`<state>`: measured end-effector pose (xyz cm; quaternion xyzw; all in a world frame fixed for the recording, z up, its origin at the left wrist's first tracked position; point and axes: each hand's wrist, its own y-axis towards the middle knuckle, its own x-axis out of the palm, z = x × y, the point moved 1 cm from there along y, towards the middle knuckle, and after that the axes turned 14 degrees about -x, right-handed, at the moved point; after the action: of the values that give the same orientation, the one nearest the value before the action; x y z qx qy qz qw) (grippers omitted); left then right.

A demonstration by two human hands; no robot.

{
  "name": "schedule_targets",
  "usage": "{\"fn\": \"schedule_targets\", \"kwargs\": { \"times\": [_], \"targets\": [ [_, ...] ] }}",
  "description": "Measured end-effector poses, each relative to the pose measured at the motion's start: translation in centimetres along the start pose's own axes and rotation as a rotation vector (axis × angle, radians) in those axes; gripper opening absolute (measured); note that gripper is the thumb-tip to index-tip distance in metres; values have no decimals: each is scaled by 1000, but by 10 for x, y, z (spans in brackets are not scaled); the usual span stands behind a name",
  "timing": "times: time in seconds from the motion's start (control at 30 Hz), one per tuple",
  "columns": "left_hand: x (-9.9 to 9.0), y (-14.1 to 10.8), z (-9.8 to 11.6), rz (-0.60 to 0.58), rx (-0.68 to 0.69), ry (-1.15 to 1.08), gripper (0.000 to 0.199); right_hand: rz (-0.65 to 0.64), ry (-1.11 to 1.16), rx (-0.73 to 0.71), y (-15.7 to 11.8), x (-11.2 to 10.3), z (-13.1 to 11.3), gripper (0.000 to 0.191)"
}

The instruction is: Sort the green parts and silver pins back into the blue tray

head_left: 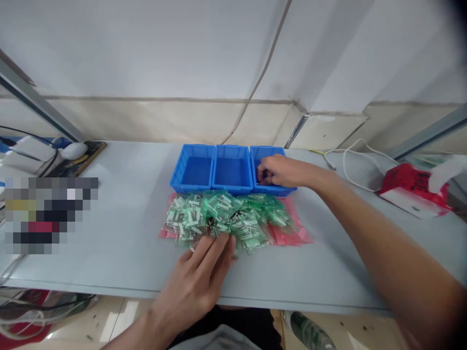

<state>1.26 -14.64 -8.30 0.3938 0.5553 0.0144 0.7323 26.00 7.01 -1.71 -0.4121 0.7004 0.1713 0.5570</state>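
Observation:
My left hand (202, 274) lies at the near edge of a pile of small clear green plastic bags (248, 228), its fingers bent and close together on one bag. White and dark thin pieces show through the plastic. Over at the right blue bin (256, 155), my right hand (273, 169) reaches inside with curled fingers. What those fingertips hold is hidden by the hand. Under the green bags lie pink plastic bags (292, 236).
The middle blue bin (232, 188) and left blue bin (191, 188) stand alongside the right one. A red and white tissue pack (416, 189) and a white cable (350, 177) lie at right. A white mouse-like object (74, 150) sits at left. A wall rises behind.

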Motion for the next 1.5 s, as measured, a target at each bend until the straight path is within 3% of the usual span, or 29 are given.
{"fn": "schedule_targets", "kwargs": {
  "times": [0.1,0.2,0.33,0.43,0.63,0.8,0.93,1.03,1.13,1.23,1.33,1.4,1.5],
  "targets": [
    [-2,2,-3,-6,-39,-53,40,90,-53,7,-17,-15,0,11],
    [1,8,-3,20,-55,-87,37,272,-119,-59,-35,-29,-23,12],
    [8,8,-1,-10,-84,-73,39,220,-128,-205,-37,-17,-66,15],
    [9,2,0,-45,-94,-66,52,222,-202,-257,-25,1,-84,18],
    [0,-3,-5,-4,-58,-139,45,245,-126,-332,-19,8,-89,20],
    [-7,3,-2,153,-5,-63,35,255,-106,-292,-36,-8,-93,22],
    [-6,9,2,236,16,-18,31,167,-22,-323,-40,-8,-98,20],
    [-1,11,3,255,-43,-32,34,144,-71,-292,-33,1,-100,18],
    [-2,11,6,269,-82,-5,35,208,-151,-301,-30,5,-100,14],
    [-8,13,9,328,-183,-28,33,244,-72,-377,-39,-1,-104,27],
    [-15,21,8,370,-465,-302,25,178,141,-460,-49,-7,-116,34],
    [-16,25,5,308,-610,-543,24,162,232,-444,-51,-9,-124,21],
    [-17,24,3,211,-620,-621,40,199,309,-326,-51,-9,-127,13]
  ]
}}
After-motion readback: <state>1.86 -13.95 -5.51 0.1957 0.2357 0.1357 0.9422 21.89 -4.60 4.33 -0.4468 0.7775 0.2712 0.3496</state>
